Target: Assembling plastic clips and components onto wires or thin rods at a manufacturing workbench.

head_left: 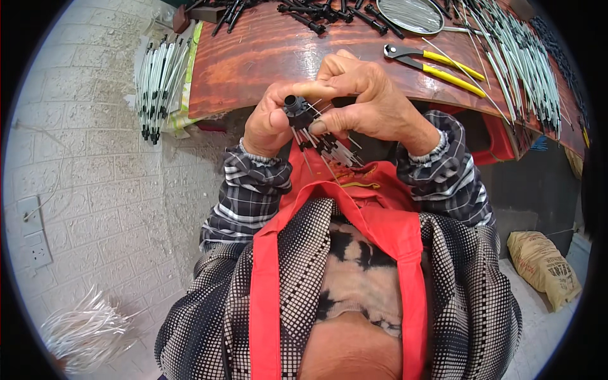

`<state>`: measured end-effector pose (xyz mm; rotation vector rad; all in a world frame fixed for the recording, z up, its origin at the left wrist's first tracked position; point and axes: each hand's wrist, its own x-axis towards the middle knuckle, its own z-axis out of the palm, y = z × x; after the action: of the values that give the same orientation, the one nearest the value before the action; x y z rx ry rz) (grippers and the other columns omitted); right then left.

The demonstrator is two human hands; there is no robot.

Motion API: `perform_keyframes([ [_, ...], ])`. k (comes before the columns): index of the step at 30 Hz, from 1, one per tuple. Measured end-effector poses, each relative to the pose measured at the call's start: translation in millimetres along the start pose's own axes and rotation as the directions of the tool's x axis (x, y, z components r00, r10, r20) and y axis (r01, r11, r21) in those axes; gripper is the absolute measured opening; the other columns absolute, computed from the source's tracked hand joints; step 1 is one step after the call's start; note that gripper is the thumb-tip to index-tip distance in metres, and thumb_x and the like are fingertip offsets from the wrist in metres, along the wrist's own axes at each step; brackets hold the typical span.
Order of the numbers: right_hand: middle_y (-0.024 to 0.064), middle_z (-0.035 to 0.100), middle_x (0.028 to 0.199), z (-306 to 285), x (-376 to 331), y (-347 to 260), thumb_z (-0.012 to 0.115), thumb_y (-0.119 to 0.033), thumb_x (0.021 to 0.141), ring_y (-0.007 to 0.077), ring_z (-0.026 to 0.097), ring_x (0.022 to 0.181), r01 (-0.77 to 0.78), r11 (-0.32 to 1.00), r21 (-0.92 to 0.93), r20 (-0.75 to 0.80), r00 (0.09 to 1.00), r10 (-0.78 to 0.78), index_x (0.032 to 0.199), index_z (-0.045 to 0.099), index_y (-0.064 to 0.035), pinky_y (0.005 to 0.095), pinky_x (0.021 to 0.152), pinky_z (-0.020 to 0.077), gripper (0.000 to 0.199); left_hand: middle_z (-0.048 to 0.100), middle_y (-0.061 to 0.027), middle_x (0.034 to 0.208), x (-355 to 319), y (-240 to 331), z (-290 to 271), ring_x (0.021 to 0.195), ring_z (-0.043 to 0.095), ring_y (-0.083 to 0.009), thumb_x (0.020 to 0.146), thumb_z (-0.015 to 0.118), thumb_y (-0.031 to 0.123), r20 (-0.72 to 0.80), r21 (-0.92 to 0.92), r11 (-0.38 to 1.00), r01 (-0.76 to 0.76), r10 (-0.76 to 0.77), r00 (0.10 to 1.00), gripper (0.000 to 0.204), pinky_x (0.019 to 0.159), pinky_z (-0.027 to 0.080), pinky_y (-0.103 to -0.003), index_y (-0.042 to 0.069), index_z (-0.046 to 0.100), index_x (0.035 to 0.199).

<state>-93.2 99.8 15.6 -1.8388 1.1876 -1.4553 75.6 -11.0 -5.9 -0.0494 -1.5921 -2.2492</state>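
1. The small black plastic hub with a round hollow socket [296, 109] sits upright between my two grips, its open end facing up toward me, held above the near edge of the counter.
2. A spray of thin silver wire ribs with black end pieces [329, 149] hangs from the hub, fanning down and to my right over the red apron.

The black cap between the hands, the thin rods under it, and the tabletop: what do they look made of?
Black cap: probably moulded plastic, matte and hollow-ended. Thin rods: likely metal wire, pale and glinting, with black sleeves that look plastic. Tabletop: apparently varnished wood, reddish with dark grain streaks and a gloss.
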Motion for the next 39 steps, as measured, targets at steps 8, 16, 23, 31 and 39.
perform_keyframes([
  [8,0.0038,0.062,0.086,-1,-8,9,0.084,-0.012,0.065,0.0167,0.055,0.085,0.090,0.994,-0.057,-0.020,0.996,-0.091,0.097,0.073,-0.0022,0.0296,0.075,0.0442,0.035,0.067,-0.0147,0.102,-1,-13,16,0.080,0.068,-0.0195,0.077,0.075,0.059,-0.017,-0.186,0.982,-0.033,0.031,0.999,0.096,0.069,0.057,-0.029,-0.009,0.045,0.137],
  [16,0.0067,0.064,0.087,3,-18,2,0.080,-0.005,0.070,0.0188,0.061,0.077,-0.059,0.996,0.060,-0.143,0.987,0.067,0.099,0.072,-0.0024,0.0290,0.067,0.0476,0.030,0.068,-0.0111,0.097,1,-10,24,0.078,0.067,-0.0161,0.076,0.078,0.054,-0.147,-0.138,0.989,-0.049,0.028,0.989,0.100,0.070,0.055,-0.026,-0.004,0.035,0.144],
  [23,0.0092,0.063,0.086,2,-14,0,0.077,-0.004,0.074,0.0217,0.061,0.076,0.131,0.969,-0.211,-0.133,0.978,-0.162,0.096,0.070,-0.0019,0.0298,0.066,0.0478,0.023,0.067,-0.0066,0.088,-2,-7,26,0.074,0.065,-0.0143,0.077,0.077,0.054,-0.189,-0.110,0.992,-0.064,0.042,0.981,0.098,0.069,0.052,-0.024,-0.005,0.036,0.144],
  [31,0.0091,0.064,0.082,11,-10,-13,0.073,-0.003,0.075,0.0219,0.061,0.076,0.159,0.841,-0.517,-0.150,0.951,-0.272,0.085,0.064,0.0018,0.0308,0.063,0.0467,0.014,0.065,-0.0053,0.083,-2,-6,28,0.072,0.063,-0.0131,0.077,0.077,0.053,-0.228,-0.104,0.991,-0.088,0.062,0.972,0.097,0.066,0.050,-0.024,-0.006,0.037,0.142],
  [39,0.0085,0.065,0.075,11,-12,-22,0.067,-0.001,0.077,0.0150,0.061,0.064,-0.326,0.934,-0.144,-0.215,0.932,0.292,0.081,0.059,0.0025,0.0277,0.058,0.0464,0.009,0.064,-0.0064,0.081,5,-11,32,0.072,0.064,-0.0137,0.080,0.076,0.050,-0.259,-0.105,0.988,-0.109,0.078,0.963,0.091,0.066,0.051,-0.023,-0.006,0.038,0.141],
])
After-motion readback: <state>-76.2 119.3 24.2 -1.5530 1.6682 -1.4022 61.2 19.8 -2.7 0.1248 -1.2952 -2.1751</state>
